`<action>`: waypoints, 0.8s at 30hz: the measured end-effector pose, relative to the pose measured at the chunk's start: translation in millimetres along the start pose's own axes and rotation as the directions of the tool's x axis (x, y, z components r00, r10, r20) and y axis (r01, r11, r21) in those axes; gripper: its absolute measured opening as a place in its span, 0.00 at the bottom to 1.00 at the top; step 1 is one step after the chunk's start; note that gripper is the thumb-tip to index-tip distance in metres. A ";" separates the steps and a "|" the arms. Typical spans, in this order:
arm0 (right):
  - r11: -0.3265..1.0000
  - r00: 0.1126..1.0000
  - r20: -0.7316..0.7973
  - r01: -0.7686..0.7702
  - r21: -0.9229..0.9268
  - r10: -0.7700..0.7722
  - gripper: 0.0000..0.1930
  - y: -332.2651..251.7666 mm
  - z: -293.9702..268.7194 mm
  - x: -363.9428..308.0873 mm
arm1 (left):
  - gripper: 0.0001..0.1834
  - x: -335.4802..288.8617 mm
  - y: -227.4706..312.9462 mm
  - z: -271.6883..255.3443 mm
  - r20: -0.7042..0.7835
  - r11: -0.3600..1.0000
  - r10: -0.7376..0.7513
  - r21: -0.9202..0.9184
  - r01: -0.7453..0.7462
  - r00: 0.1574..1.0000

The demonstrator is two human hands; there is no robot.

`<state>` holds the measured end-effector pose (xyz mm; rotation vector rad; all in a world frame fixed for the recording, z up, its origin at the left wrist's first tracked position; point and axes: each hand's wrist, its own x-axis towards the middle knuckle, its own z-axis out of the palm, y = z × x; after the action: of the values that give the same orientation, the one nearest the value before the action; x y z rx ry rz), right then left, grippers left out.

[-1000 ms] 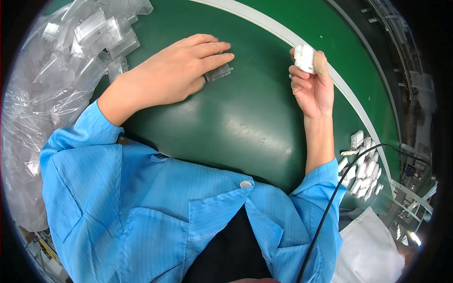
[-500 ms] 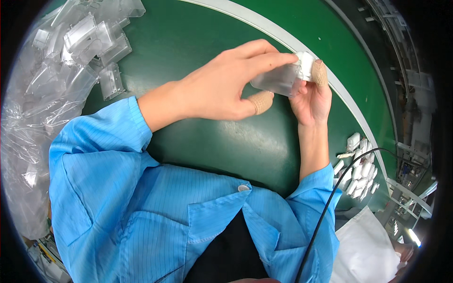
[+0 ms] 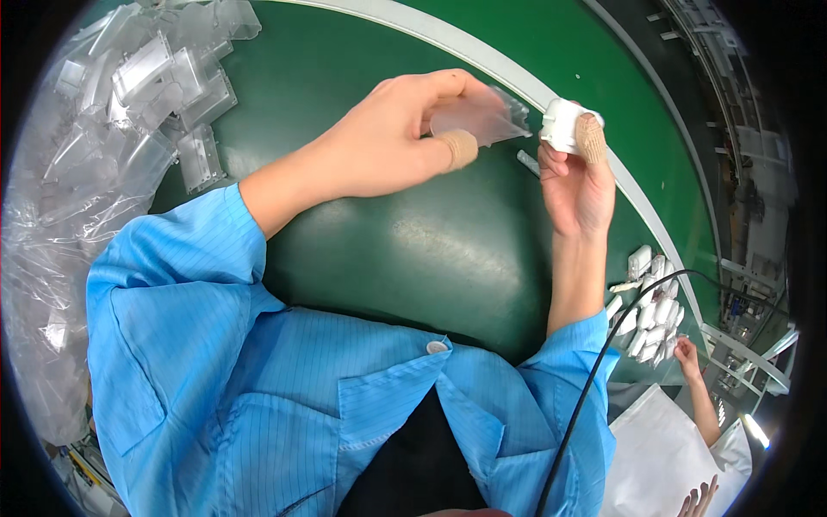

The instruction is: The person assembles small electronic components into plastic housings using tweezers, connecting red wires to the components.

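My left hand [image 3: 392, 133] holds a clear plastic cover [image 3: 493, 119], pinched between the thumb and fingers above the green tabletop. To its right, my right hand [image 3: 581, 194] grips a small white plastic housing [image 3: 562, 124], upright near the table's far edge. A tan cloth finger cover wraps each thumb. The cover and the housing are apart, with a gap between them. A small pale strip-like piece [image 3: 528, 162] lies on the table beside my right fingers; its kind is unclear.
Clear plastic covers [image 3: 142, 69] are heaped at the upper left on a transparent bag [image 3: 52, 267]. Several white housings [image 3: 659, 314] form a pile at the right. A black cable [image 3: 594, 379] crosses nearby. Another person's hand [image 3: 687, 358] is beside that pile.
The clear cover was against the white housing; now they are separated. My left hand has moved left with the cover. Another person's hand has appeared at the right pile.
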<state>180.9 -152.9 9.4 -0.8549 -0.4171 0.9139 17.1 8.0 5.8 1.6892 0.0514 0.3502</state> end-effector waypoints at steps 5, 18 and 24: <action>0.793 0.964 0.048 0.243 -0.559 -0.262 0.15 -17.6 29.0 -13.5 | 0.19 2.0 -2.8 0.9 0.051 0.989 -0.048 -0.136 0.054 0.998; 0.883 0.996 0.076 0.085 -0.461 -0.056 0.15 -22.2 22.5 -9.5 | 0.20 2.4 0.5 4.0 0.115 0.988 -0.070 -0.128 0.085 0.991; 0.672 0.945 0.134 0.308 -0.673 -0.299 0.15 -7.1 38.4 -13.4 | 0.21 0.4 2.3 7.6 0.082 0.992 -0.084 -0.084 0.091 0.993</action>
<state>152.3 -148.4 38.9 -1.4109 -0.9210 0.4275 19.1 0.5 7.3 1.6072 0.0511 0.2171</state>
